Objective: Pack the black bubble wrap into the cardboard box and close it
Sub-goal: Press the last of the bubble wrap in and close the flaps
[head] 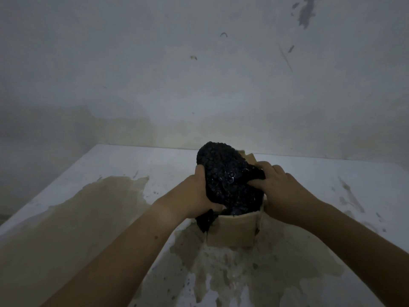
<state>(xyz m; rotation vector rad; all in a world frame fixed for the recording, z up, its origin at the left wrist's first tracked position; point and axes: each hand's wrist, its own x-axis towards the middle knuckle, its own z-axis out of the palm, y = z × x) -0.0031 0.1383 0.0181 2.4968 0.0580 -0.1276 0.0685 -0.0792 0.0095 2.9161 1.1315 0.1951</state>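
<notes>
Hands on wrap, box not yet closed

1. Forearms: bare, nearest the lens, both reaching fwd to item 2. Left hand (200,191) has its fingers curled round the left flank of the wad. Right hand (281,187) is dug into the right flank, fingers bent and pinching the film. Its lower edge sits just beside the box's right wall.

2. Crumpled wad of black plastic bubble wrap (225,173): lower part inside the box, upper bulk standing well above the rim. One tail (204,220) hangs outside over the near-left corner.
   - Handling, my est.: v. light, soft, springy. Will push back when pressed, so I'd squash it down, not drop it.
   - Film looks glossy, prob. a bit slippery. Bubbles may pop, no real harm.
   - Best hold, I reckon: both flanks low down, then palms on top to compress. Tuck the tail in first.

3. Small open-topped brown cardboard box (234,229): upright on the table, near wall plain, one flap (251,159) showing behind the wad. Thin board; I'd guess it bows or slides if pressed off-centre, so steady it w/ one hand.

4. White table top (332,173): scuffed, w/ large brown patches (99,207) left of and in front of the box. Worn coating or stain, can't tell which, nor if wet.

5. Pale plaster wall (199,74) behind the table: dark marks and chips upper right. Light is dim, so detail in the wrap is poor.
</notes>
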